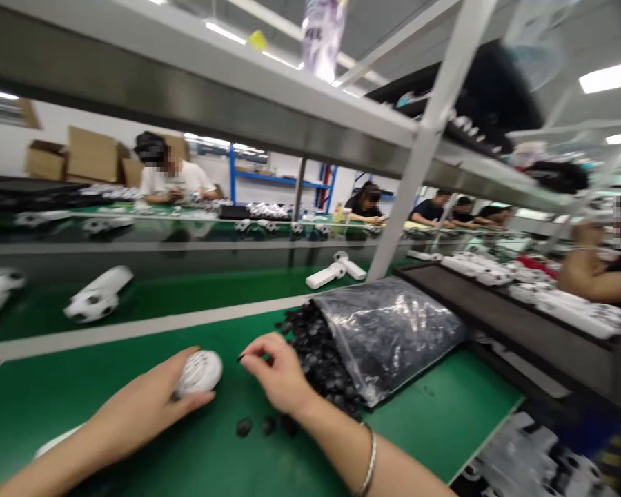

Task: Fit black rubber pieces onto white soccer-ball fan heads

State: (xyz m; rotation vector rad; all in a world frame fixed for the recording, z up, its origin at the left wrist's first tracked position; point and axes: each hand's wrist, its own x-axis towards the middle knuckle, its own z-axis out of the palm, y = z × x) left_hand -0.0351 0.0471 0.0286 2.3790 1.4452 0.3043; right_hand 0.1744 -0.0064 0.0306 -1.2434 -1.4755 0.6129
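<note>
My left hand [155, 397] is wrapped around a white ball-shaped plastic housing [203, 373] with grooves or openings on its face. Just to the right of it, my right hand [277, 373] pinches a small black piece [241, 358] between thumb and fingertips, apart from the housing. Beyond and beside the right wrist, a pile of small black pieces [323, 359] spills from a clear plastic bag [393, 328]. A few loose black pieces [243, 427] lie nearer me on the green work surface [196, 455].
White parts with black-patched ball ends [99, 293] lie across the green belt behind a pale strip [150, 324]. On the right, a dark tray [460, 297] sits near rows of similar parts [564, 297]. A slanted post [424, 152] and shelf stand ahead; several people work beyond.
</note>
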